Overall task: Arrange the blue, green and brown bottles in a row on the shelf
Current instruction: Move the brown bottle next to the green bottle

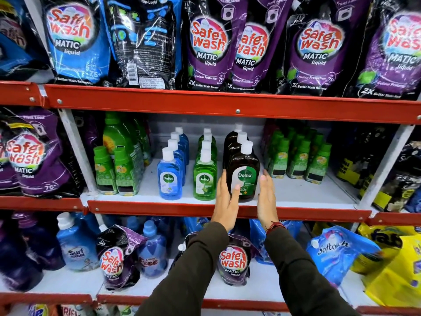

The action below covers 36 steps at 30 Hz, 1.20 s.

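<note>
On the middle shelf (296, 195) stand three front-to-back rows of Dettol bottles with white caps: blue bottles (169, 179) on the left, green bottles (204, 179) in the middle, brown bottles (243, 172) on the right. My left hand (225, 201) lies flat against the left side of the front brown bottle, thumb on its label. My right hand (266, 197) is held flat and upright just right of that bottle, fingers straight, a small gap showing. Neither hand wraps around the bottle.
Small green bottles stand left (114, 172) and right (300, 156) of the Dettol rows. Purple and blue Safe Wash pouches (209, 44) fill the shelf above. Below are Surf Excel bottles (75, 247), pouches and a yellow bag (398, 270). Red shelf edges (159, 208) run across.
</note>
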Each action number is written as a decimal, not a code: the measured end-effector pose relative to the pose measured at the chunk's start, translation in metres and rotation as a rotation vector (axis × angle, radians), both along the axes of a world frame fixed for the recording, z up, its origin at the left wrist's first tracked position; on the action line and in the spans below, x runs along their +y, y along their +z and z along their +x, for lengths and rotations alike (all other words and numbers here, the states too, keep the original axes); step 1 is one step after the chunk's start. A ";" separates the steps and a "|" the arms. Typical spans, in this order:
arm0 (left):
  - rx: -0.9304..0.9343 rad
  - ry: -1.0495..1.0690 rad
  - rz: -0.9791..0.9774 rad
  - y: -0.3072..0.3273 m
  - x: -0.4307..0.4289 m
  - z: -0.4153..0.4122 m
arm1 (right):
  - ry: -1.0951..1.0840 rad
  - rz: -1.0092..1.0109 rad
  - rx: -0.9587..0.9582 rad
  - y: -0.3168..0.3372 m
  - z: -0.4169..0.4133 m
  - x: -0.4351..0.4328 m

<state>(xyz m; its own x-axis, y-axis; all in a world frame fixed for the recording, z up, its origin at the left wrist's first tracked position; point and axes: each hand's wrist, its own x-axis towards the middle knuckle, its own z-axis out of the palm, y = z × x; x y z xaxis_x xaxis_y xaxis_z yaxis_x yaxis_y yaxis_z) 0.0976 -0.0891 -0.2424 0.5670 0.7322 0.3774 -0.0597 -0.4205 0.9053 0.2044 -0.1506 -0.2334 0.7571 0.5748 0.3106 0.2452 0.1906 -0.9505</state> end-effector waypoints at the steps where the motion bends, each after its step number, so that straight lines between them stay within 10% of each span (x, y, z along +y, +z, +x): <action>1: -0.053 0.058 0.059 -0.003 -0.001 -0.006 | -0.071 0.041 -0.021 -0.001 -0.006 -0.001; 6: -0.337 0.365 0.138 -0.007 0.015 -0.030 | -0.073 0.261 -0.093 -0.008 -0.051 0.008; 17: -0.223 0.027 -0.315 0.009 0.073 -0.052 | 0.255 0.039 0.058 0.008 -0.096 0.064; 31: -0.135 -0.004 -0.233 0.018 0.063 -0.070 | 0.229 0.007 0.045 0.011 -0.097 0.057; 36: -0.255 0.242 0.064 0.021 0.051 -0.090 | 0.020 0.072 -0.030 0.008 -0.111 0.054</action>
<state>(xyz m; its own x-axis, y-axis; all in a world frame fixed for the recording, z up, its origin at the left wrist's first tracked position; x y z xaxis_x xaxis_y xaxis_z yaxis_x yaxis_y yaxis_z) 0.0080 -0.0381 -0.2218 0.2617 0.8037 0.5343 -0.1721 -0.5059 0.8453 0.0935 -0.0965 -0.2252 0.7354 0.5652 0.3739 0.2689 0.2631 -0.9265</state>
